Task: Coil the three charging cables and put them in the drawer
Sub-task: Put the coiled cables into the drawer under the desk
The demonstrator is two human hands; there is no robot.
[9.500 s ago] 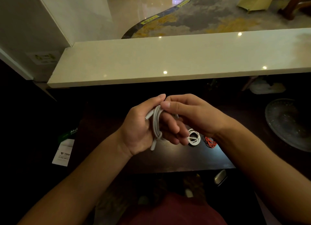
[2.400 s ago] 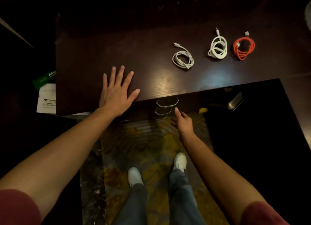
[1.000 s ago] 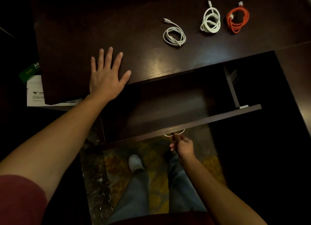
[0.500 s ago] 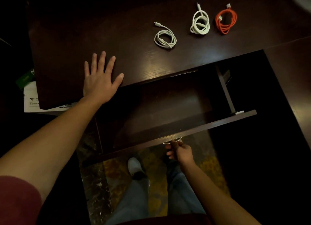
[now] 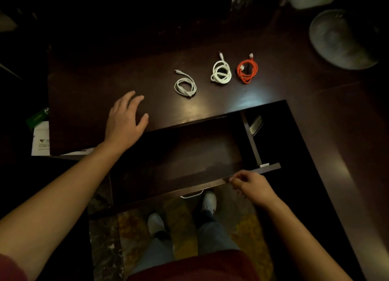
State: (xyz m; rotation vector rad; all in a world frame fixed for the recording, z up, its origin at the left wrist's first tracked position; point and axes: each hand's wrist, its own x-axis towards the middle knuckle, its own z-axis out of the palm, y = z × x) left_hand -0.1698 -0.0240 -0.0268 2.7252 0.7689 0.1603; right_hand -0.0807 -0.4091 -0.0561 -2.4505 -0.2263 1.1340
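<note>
1. Nearest the camera, the person's red top, grey trouser legs and two white shoes [image 5: 208,200] stand on a patterned yellow-and-grey floor; both forearms reach forward from here.
2. The right hand [image 5: 250,186] sits at the front edge of the drawer [image 5: 179,165], fingers loosely curled and gripping nothing that can be made out; the metal handle [image 5: 191,194] lies just beside it, to its left and lower, and apart from it.
3. The drawer is pulled well out, its long axis running left to right; its dark floor shows no contents.
4. The left hand [image 5: 126,120] hangs relaxed and spread, thumb out, over the desk [image 5: 84,95] near its front edge; whether the palm touches the wood cannot be told.
5. The three coiled cables lie in a row on the desk beyond the drawer, forward and to the right of the left hand: the thin white cable [image 5: 185,86] closest to it, then the thicker white cable [image 5: 221,72], then the orange cable [image 5: 247,70]; the two right ones sit just beside each other.
6. By my judgement the left hand is nearer the thin white cable, the right hand better placed for the other two, each of which would drop straight back towards the person into the drawer.
7. The desk is dark glossy wood with light glare; a white paper [image 5: 41,139] lies lower left, a grey round dish [image 5: 345,38] far right; the room is dim.
</note>
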